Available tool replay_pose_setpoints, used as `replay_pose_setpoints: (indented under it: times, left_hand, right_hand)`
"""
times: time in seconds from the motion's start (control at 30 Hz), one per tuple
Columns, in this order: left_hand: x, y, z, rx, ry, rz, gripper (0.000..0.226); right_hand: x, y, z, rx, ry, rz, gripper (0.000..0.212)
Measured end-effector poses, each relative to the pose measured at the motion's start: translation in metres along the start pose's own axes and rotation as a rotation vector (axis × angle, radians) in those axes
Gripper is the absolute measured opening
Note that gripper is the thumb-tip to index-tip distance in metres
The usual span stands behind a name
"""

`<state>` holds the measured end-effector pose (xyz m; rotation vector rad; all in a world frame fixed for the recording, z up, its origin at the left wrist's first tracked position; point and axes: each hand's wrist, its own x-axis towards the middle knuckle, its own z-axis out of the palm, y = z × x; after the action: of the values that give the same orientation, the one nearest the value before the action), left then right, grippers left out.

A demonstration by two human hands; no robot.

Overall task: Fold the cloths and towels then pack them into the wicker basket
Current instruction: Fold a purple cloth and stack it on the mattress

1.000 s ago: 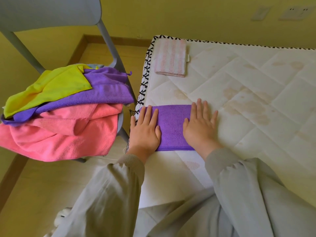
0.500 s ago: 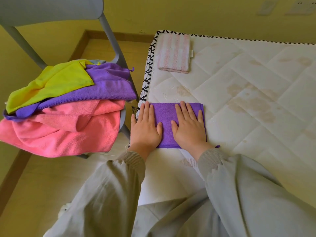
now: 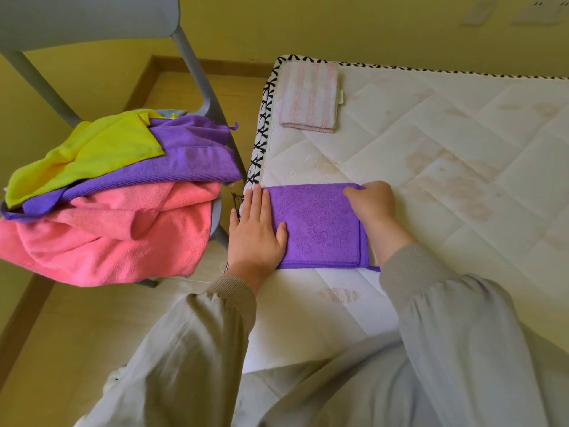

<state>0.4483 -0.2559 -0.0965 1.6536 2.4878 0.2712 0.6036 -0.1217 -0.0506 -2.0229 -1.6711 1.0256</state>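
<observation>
Cloths yet to be folded lie in a heap [image 3: 107, 211] on the chair [image 3: 92, 20] at the left, handy for the next pick. Just right of it, the left hand [image 3: 257, 229] lies flat, fingers straight, on the left end of the purple cloth [image 3: 320, 229], likely pinning it to the mattress [image 3: 446, 180]. Beyond, a striped towel [image 3: 311, 97] sits folded at the mattress's far corner, set aside. The right hand [image 3: 372, 200] curls over the cloth's far right corner, pinching it, probably to fold or square it. No basket shows.
</observation>
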Motion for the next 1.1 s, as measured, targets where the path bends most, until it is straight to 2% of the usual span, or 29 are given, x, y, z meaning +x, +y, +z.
replay_pose_setpoints:
  times: [0.03, 0.1, 0.23, 0.27, 0.4, 0.5, 0.6, 0.67, 0.7, 0.77, 0.83, 0.87, 0.93, 1.0, 1.03, 1.1]
  left_hand:
    - [0.000, 0.000, 0.000, 0.001, -0.003, 0.002, 0.078]
    - [0.000, 0.000, -0.001, 0.000, -0.016, 0.002, 0.078]
    - [0.003, -0.001, -0.009, -0.059, -0.021, 0.005, 0.076]
    - [0.006, -0.001, -0.014, -0.106, -0.019, -0.002, 0.075]
    - [0.031, -0.001, -0.047, -0.518, -0.014, -0.037, 0.088]
    - [0.046, 0.005, -0.075, -0.759, -0.094, 0.039, 0.091]
    - [0.054, 0.010, -0.110, -0.784, -0.250, 0.096, 0.062]
    - [0.055, 0.010, -0.126, -0.673, -0.365, 0.157, 0.034]
    - [0.053, 0.010, -0.131, -0.614, -0.412, 0.159, 0.028]
    - [0.046, 0.012, -0.140, -0.603, -0.474, 0.109, 0.024]
    - [0.035, 0.015, -0.147, -0.755, -0.501, 0.041, 0.012]
    - [0.030, 0.015, -0.149, -0.852, -0.500, -0.001, 0.008]
    - [0.023, 0.016, -0.150, -1.053, -0.490, -0.093, 0.002]
    - [0.016, 0.017, -0.150, -1.226, -0.477, -0.169, 0.003]
    - [0.013, 0.018, -0.150, -1.292, -0.466, -0.194, 0.004]
    - [0.007, 0.019, -0.150, -1.392, -0.429, -0.226, 0.007]
  right_hand:
    - [0.001, 0.000, -0.002, 0.031, -0.036, 0.016, 0.033]
    - [0.002, -0.002, -0.003, 0.042, -0.052, -0.011, 0.037]
    - [-0.007, -0.019, -0.006, 0.144, -0.025, -0.197, 0.005]
    - [-0.009, -0.025, -0.009, 0.171, -0.032, -0.257, 0.005]
    - [-0.022, -0.048, -0.021, 0.273, -0.116, -0.475, 0.011]
    - [-0.034, -0.064, -0.031, 0.303, -0.255, -0.595, 0.019]
    - [-0.045, -0.072, -0.039, 0.303, -0.316, -0.679, 0.025]
    - [-0.049, -0.076, -0.041, 0.303, -0.307, -0.682, 0.020]
    - [-0.052, -0.076, -0.042, 0.303, -0.292, -0.676, 0.018]
    - [-0.058, -0.072, -0.041, 0.302, -0.208, -0.685, 0.015]
    - [-0.059, -0.065, -0.041, 0.324, -0.024, -0.690, 0.010]
    - [-0.055, -0.059, -0.040, 0.355, 0.062, -0.635, 0.009]
    - [-0.044, -0.045, -0.038, 0.474, 0.101, -0.324, 0.019]
    - [-0.039, -0.031, -0.034, 0.576, -0.079, 0.093, 0.043]
    - [-0.044, -0.024, -0.031, 0.591, -0.224, 0.223, 0.053]
    - [-0.056, -0.015, -0.028, 0.629, -0.490, 0.333, 0.067]
